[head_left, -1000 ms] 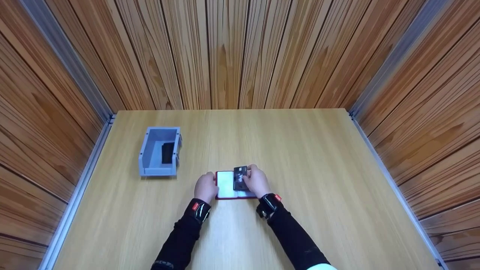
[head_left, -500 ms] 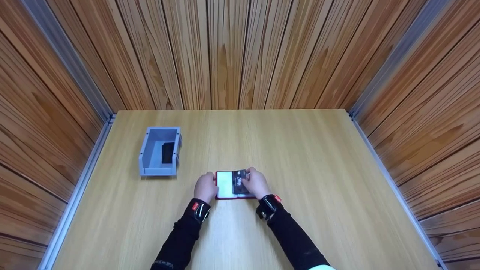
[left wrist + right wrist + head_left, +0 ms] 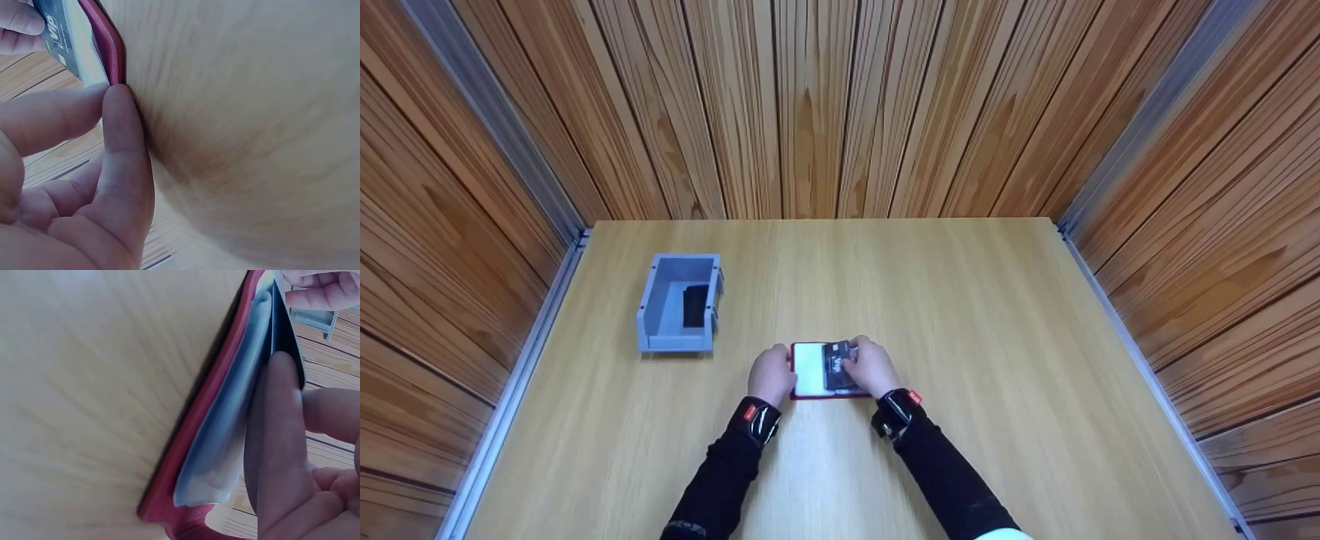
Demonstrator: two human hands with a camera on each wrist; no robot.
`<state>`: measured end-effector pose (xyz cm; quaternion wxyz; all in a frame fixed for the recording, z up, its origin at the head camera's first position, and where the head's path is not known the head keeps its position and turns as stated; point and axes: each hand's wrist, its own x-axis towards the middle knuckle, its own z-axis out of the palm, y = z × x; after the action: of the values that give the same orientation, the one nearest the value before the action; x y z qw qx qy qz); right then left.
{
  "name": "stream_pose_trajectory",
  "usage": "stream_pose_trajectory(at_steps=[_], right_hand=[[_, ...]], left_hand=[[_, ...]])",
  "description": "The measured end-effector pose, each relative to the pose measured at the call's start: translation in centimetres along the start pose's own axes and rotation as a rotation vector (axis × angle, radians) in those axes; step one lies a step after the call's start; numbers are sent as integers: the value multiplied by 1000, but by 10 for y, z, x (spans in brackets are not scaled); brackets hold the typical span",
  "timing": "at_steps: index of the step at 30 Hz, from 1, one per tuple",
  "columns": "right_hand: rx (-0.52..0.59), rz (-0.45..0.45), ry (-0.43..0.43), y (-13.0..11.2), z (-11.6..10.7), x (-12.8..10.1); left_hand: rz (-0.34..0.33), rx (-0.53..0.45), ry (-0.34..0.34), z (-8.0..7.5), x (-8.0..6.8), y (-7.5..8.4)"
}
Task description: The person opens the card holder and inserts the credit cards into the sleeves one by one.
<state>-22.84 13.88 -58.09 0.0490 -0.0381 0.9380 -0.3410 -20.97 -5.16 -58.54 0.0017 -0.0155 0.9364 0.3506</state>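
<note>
An open red card holder with clear plastic sleeves (image 3: 813, 371) lies on the light wooden tabletop (image 3: 960, 315). Its left edge is pinched by the left hand (image 3: 771, 375). A dark plastic card (image 3: 837, 364) is gripped against the right page by the curled right hand (image 3: 871, 367). A grey plastic bin (image 3: 679, 302) stands well apart, at the left.

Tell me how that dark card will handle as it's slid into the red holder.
The dark card looks thin and flat, so probably stiff and light. The right hand pinches its edge; it may slip. The left hand steadies the red holder, whose clear sleeves look floppy.
</note>
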Motion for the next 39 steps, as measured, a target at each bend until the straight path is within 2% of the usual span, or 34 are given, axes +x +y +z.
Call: stream_pose_trajectory(at_steps=[18, 25, 39], right_hand=[[-71, 0, 15, -3, 2, -2], [-74, -51, 31, -3, 3, -1], [-108, -23, 14, -10, 7, 0]], left_hand=[[-34, -13, -13, 1, 0, 1], [-21, 11, -11, 0, 0, 2], [3, -3, 2, 0, 0, -1]])
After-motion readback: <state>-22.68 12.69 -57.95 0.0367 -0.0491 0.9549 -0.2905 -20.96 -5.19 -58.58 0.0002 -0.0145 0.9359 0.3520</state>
